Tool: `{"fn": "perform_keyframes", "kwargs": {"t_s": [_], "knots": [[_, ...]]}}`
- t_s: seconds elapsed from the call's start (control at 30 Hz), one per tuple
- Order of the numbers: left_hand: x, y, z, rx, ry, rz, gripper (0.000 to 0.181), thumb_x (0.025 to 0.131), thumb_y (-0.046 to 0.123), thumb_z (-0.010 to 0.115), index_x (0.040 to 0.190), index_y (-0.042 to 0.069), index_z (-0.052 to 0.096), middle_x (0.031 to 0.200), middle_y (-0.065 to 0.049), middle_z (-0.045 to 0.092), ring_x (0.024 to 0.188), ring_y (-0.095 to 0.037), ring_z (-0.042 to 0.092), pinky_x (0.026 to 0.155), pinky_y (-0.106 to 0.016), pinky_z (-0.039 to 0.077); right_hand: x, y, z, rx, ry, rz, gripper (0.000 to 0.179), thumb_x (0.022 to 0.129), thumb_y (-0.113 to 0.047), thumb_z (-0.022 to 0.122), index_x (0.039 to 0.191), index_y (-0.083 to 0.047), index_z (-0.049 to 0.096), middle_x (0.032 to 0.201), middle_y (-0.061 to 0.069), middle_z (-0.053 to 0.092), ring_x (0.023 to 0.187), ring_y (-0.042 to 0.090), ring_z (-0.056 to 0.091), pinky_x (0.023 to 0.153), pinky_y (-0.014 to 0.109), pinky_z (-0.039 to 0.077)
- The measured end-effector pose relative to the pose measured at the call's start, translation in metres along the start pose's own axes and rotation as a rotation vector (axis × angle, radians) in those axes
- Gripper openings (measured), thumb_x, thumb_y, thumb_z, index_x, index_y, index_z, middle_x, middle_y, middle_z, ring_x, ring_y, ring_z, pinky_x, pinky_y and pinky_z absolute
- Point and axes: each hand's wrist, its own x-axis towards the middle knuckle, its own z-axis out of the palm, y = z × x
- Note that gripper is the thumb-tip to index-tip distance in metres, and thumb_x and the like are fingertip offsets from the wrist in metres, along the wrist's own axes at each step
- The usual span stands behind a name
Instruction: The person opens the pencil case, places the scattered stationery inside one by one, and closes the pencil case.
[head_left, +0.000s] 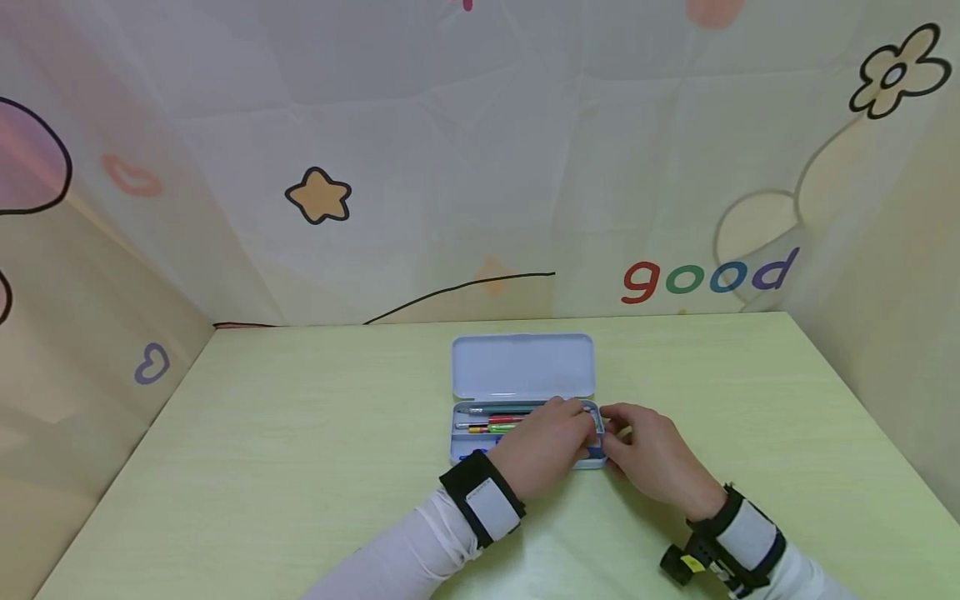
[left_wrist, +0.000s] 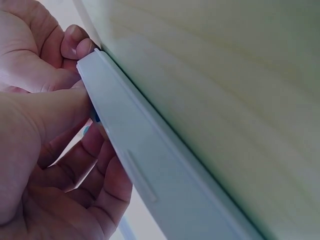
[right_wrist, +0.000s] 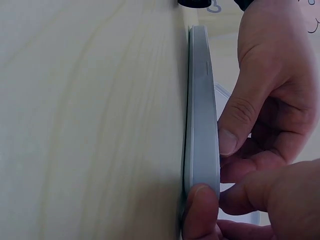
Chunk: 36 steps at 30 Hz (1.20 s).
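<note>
A pale blue pencil case [head_left: 522,367] lies on the table with its lid folded back. Inside are a grey-blue pen [head_left: 480,409] and several red, green and yellow pencils [head_left: 487,429]. My left hand [head_left: 546,446] reaches over the right part of the tray, its fingers bent down inside. Dark blue [left_wrist: 95,116] shows between its thumb and fingers in the left wrist view; I cannot tell whether they pinch it. My right hand [head_left: 652,450] grips the right end of the case, with the thumb [right_wrist: 201,210] on the outer wall and the fingers over the rim.
The pale wood-grain table [head_left: 300,433] extends on both sides of the case. A printed cloth backdrop [head_left: 450,167] rises behind the table and at its sides. A black wrist strap with a camera [head_left: 678,564] sits on the right forearm, low over the table.
</note>
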Motion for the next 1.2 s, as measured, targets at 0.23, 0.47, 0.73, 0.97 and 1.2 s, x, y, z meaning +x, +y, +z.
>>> {"fn": "perform_keyframes", "kwargs": {"t_s": [0.23,0.47,0.73,0.97,1.2], "knots": [[0.0,0.0006,0.0004,0.029,0.008,0.015,0.01,0.099,0.024,0.078,0.106,0.016,0.075,0.106,0.004,0.067,0.096,-0.014,0.061,0.087,-0.02,0.049,0.0001,-0.0012,-0.0001,0.003,-0.003,0.015,0.04,0.103,-0.004,0.066,0.139,0.01,0.059,0.105,0.011,0.065,0.075,0.017,0.063,0.061,0.03,0.056],[-0.0013,0.0022,-0.0013,0.051,0.006,0.013,0.01,0.099,0.025,0.078,0.106,0.018,0.077,0.109,0.003,0.068,0.098,-0.014,0.061,0.091,-0.021,0.049,0.0005,-0.0012,-0.0003,0.002,-0.001,0.008,0.039,0.102,-0.004,0.066,0.138,0.01,0.059,0.104,0.01,0.065,0.075,0.017,0.063,0.061,0.03,0.056],[-0.0024,0.0037,-0.0006,0.073,-0.005,0.004,0.008,0.101,0.023,0.076,0.106,0.018,0.079,0.109,0.003,0.068,0.1,-0.014,0.061,0.094,-0.022,0.049,-0.0002,-0.0005,0.0001,0.002,0.0,0.0,0.04,0.102,-0.005,0.066,0.138,0.011,0.059,0.104,0.01,0.065,0.074,0.017,0.063,0.061,0.03,0.056],[-0.0033,0.0048,-0.0016,0.072,-0.021,-0.009,0.008,0.103,0.022,0.073,0.107,0.018,0.079,0.11,0.003,0.068,0.098,-0.014,0.06,0.094,-0.021,0.049,-0.0002,0.0002,0.0009,-0.003,0.006,-0.015,0.039,0.102,-0.004,0.065,0.137,0.011,0.06,0.103,0.01,0.065,0.074,0.016,0.064,0.059,0.029,0.055],[-0.0042,0.0067,-0.0033,0.084,-0.056,-0.021,0.012,0.105,0.016,0.069,0.111,0.018,0.08,0.109,0.003,0.068,0.1,-0.013,0.06,0.096,-0.022,0.049,0.0001,0.0008,0.0012,-0.007,0.006,-0.014,0.039,0.102,-0.005,0.065,0.138,0.011,0.059,0.102,0.009,0.065,0.072,0.016,0.063,0.059,0.029,0.054]]}}
